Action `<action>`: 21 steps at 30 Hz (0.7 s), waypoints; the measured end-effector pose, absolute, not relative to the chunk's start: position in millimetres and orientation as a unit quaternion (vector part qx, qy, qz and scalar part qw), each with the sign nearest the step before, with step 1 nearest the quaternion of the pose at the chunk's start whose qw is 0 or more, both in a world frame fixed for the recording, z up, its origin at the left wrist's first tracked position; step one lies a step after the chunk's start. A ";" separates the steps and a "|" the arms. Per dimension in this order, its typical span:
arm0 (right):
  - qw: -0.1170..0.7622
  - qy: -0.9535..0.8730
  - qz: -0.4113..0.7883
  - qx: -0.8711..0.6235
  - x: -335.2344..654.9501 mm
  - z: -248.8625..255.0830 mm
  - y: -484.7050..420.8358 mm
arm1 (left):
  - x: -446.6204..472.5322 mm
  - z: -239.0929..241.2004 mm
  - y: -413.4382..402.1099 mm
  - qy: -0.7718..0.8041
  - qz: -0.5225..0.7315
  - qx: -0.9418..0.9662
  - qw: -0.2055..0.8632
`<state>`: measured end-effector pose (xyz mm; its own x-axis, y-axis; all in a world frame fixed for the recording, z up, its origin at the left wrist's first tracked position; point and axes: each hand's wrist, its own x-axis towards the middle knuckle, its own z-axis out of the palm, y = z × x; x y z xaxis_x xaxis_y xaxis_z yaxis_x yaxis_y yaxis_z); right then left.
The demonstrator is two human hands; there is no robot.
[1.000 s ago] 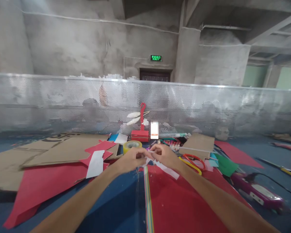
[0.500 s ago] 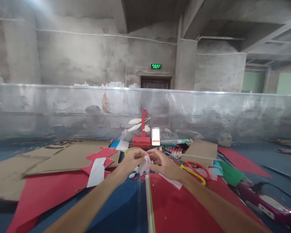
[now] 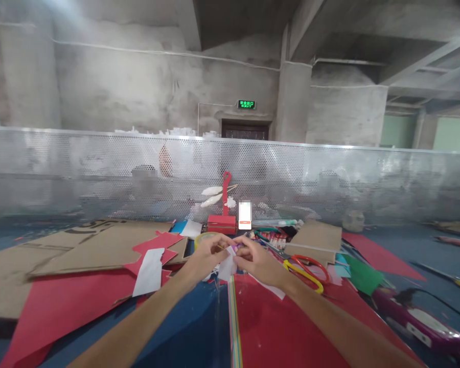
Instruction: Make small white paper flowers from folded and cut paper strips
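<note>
My left hand (image 3: 210, 255) and my right hand (image 3: 255, 259) meet above the near middle of the table, fingers curled inward. Between them a small piece of white paper (image 3: 226, 267) hangs down, pinched by both sets of fingertips. A small purple spot shows at the fingers, too small to name. Under my right hand lies a stack of coloured paper (image 3: 287, 322) with a red sheet on top. Just right of that hand rest scissors (image 3: 308, 276) with red and yellow handles. A roll of tape (image 3: 201, 239) is partly hidden behind my left hand.
Cardboard (image 3: 84, 250) and cut red paper (image 3: 69, 306) cover the left side. Behind my hands stand a red paper stand (image 3: 221, 223) with white petal shapes and a lit phone (image 3: 245, 214). A purple device (image 3: 421, 322) lies at right. A perforated metal screen (image 3: 99, 174) closes the back.
The white paper between my fingers has turned and now hangs flatter, with a purple spot showing above it. Both hands stay nearly in place; the view has shifted slightly.
</note>
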<state>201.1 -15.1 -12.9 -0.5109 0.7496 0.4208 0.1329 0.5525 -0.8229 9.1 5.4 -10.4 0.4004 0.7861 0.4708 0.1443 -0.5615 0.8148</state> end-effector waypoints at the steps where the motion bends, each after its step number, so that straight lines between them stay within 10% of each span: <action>1: 0.403 -0.784 0.377 -0.284 201.4 -13.2 -14.9 | 8.6 -10.8 6.2 0.310 0.450 0.762 0.349; 21: 0.383 -0.795 0.361 -0.301 206.5 -14.0 -10.8 | 7.4 -4.4 -1.4 0.318 0.408 0.776 0.361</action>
